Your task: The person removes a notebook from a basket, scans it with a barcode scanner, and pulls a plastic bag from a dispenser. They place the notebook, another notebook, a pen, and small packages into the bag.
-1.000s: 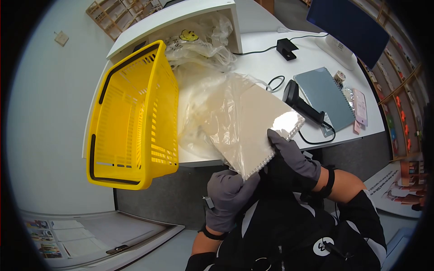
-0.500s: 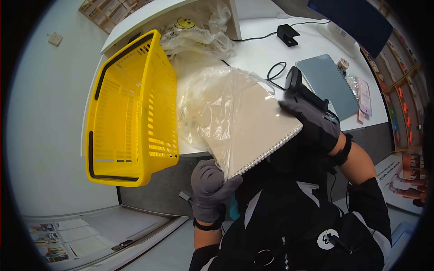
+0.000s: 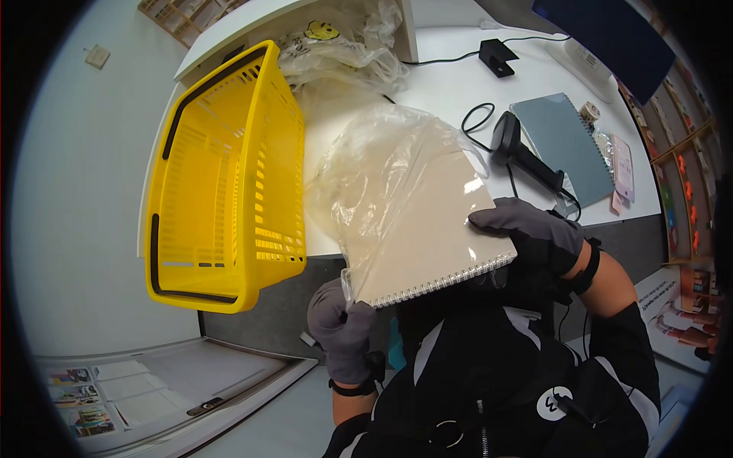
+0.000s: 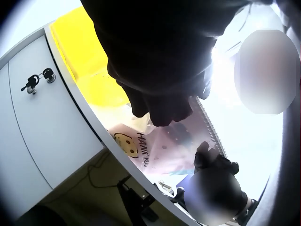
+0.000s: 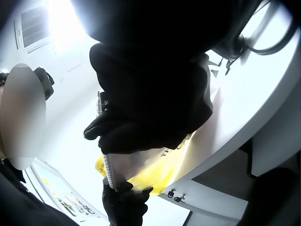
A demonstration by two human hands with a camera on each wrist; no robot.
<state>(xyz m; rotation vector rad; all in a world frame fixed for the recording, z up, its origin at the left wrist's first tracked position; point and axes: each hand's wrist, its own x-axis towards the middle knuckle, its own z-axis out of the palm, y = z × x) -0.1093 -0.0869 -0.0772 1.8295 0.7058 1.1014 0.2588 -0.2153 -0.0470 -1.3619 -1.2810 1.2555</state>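
Note:
A beige spiral notebook (image 3: 427,237) lies partly inside a clear plastic bag (image 3: 366,168), its wire binding facing the person. My gloved left hand (image 3: 340,328) pinches the bag's edge at the notebook's lower left corner. On the other side, my gloved right hand (image 3: 534,233) grips the notebook's right edge, thumb on the cover and the other fingers hidden underneath. From the left wrist, the bag's printed smiley face (image 4: 126,144) and lettering show below the dark left hand (image 4: 160,70). The right wrist view has the right hand (image 5: 150,103) over the wire binding (image 5: 109,170).
A yellow shopping basket (image 3: 206,191) stands at the left of the white counter (image 3: 450,76). More plastic bags (image 3: 336,53) are heaped behind. At the right are a barcode scanner (image 3: 527,156), a blue-grey spiral notebook (image 3: 561,141), a pink package (image 3: 623,168) and a monitor (image 3: 611,38).
The notebook has turned so its binding lies nearer level, and more of its cover shows. My left hand has moved left with the bag's edge; the right hand has shifted along the notebook's right edge.

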